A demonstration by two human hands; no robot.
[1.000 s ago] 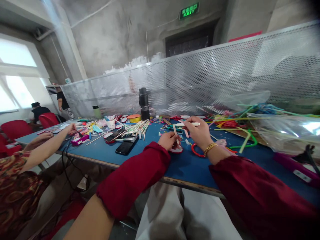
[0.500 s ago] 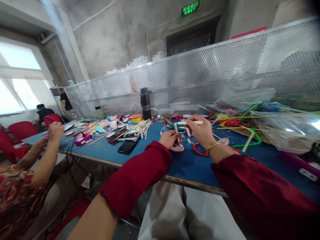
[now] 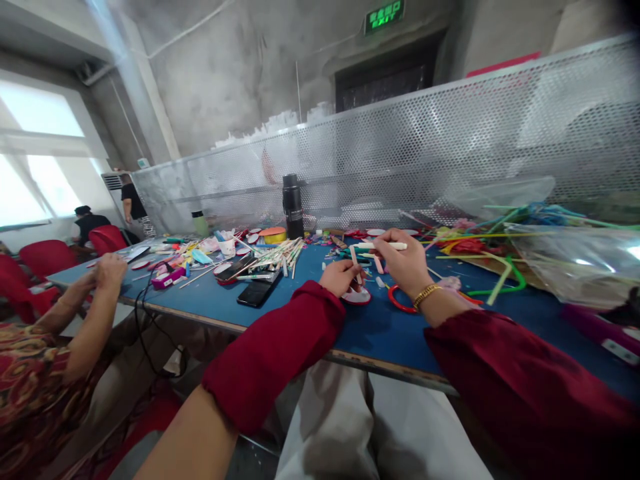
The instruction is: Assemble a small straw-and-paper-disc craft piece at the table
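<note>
My left hand pinches a pale flat craft stick and holds it nearly upright. Between the closed fingers of my right hand lies a white marker pen, its tip pointing left at the upper part of the stick. I cannot tell whether tip and stick touch. Just below my left fingers rests a small round red-rimmed white piece on the blue table. Red-handled scissors lie under my right wrist, partly hidden by it.
A black phone, a pile of thin sticks and a black thermos stand left of my hands. Pipe cleaners and clear plastic bags lie right. A co-worker's hands are far left. A perforated metal screen backs the table.
The view has shifted very slightly. Both my hands keep their grips and nearly the same pose. The co-worker's raised hand has come down a little.
</note>
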